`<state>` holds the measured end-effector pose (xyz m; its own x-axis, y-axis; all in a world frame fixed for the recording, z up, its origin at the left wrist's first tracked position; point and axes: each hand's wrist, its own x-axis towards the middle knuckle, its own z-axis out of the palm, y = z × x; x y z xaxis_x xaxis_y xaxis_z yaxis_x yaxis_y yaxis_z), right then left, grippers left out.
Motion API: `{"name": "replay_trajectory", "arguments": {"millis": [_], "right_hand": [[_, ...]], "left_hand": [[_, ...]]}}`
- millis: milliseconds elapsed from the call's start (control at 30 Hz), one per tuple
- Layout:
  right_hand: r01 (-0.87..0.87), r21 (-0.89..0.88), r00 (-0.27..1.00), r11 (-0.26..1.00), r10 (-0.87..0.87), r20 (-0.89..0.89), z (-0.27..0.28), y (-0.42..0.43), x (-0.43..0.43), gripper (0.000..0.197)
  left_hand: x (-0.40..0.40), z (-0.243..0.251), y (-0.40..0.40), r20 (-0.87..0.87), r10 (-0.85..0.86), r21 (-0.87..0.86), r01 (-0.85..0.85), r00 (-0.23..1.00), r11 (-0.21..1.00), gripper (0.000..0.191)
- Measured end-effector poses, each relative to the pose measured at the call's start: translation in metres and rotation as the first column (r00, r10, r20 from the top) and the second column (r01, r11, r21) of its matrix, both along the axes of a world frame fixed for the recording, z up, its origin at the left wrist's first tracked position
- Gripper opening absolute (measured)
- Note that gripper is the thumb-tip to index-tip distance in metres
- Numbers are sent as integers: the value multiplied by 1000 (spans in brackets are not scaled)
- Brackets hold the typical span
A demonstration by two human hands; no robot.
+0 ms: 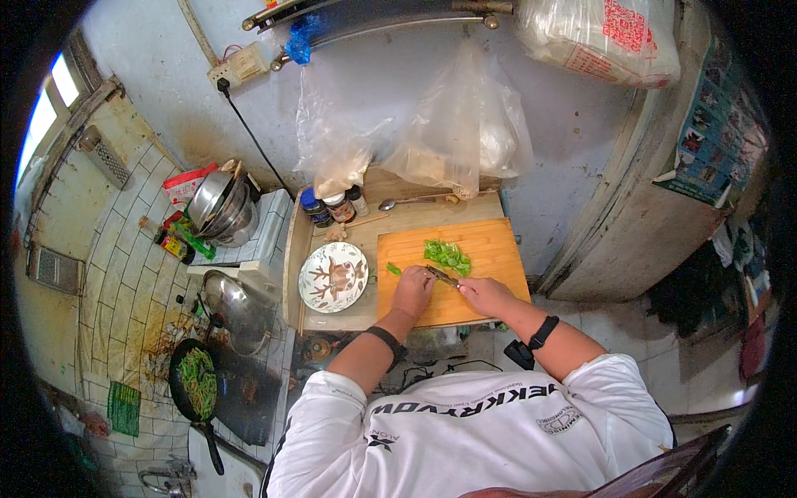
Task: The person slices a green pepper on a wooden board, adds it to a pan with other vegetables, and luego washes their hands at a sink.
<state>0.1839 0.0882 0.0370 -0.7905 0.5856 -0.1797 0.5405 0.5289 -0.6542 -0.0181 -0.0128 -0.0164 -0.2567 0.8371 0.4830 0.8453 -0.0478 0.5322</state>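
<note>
A wooden cutting board (492, 249) lies on the counter before me. My right hand (489, 295) grips the handle of a knife (443, 276), whose blade points left across the board. With bent fingers, my left hand (414, 287) rests at the blade's tip end; what lies under those fingers is hidden. A small green vegetable piece (393, 269) is just left of that hand. Beyond the knife sits a loose heap of cut green vegetable (447, 255). Left of the board is a round plate (334, 277) with a deer's-head pattern.
Several jars (339, 208), a ginger root (336, 233) and a metal spoon (405, 202) are behind the plate and board. Plastic bags (448, 137) hang above. To the left are a frying pan (194, 383) holding green food, a glass lid (233, 305) and stacked metal bowls (221, 208).
</note>
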Motion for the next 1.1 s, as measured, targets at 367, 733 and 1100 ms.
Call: {"name": "replay_trajectory", "arguments": {"millis": [367,733,1100], "right_hand": [[-22,160,1000,987,23,-6,3,-11,-12,30],[218,221,971,951,-188,-150,4,39,32,34],[36,386,985,922,34,-172,-9,33,21,33]], "left_hand": [[11,6,-5,17,6,48,-6,1000,999,5],[2,23,-38,-28,334,80,-331,942,940,31],[-13,-6,-68,94,334,-35,-332,938,942,12]]}}
